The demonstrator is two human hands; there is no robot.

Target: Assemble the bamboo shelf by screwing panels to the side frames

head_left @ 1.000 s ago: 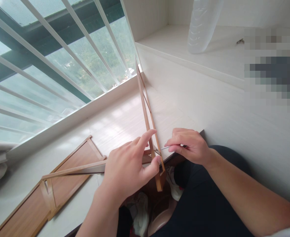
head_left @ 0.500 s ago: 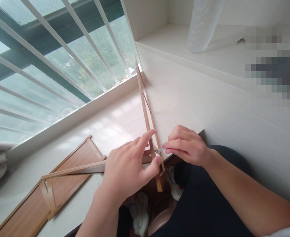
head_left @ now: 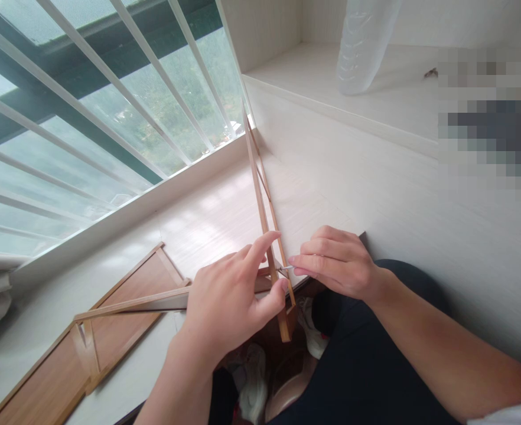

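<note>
A slim wooden frame (head_left: 264,209) stands on edge, running from the window corner down towards my lap. Around a crosspiece joined to it, my left hand (head_left: 231,295) is closed, thumb and forefinger spread across the upright bar; its other fingers are hidden. On the far side, my right hand (head_left: 338,261) pinches a thin metal rod (head_left: 286,267), perhaps a hex key. The rod's tip meets the frame at the joint beside my left hand. The fastener itself is too small to make out.
A brown wooden panel (head_left: 132,295) lies at the left on the pale ledge (head_left: 198,218). White bars (head_left: 140,47) cross the window. At the upper right, a clear plastic bottle (head_left: 364,47) stands on a shelf. My legs and white shoes (head_left: 251,378) are below.
My right hand has shifted slightly left and its fingers have turned a little around the rod. My left hand and the wooden frame stay almost where they were.
</note>
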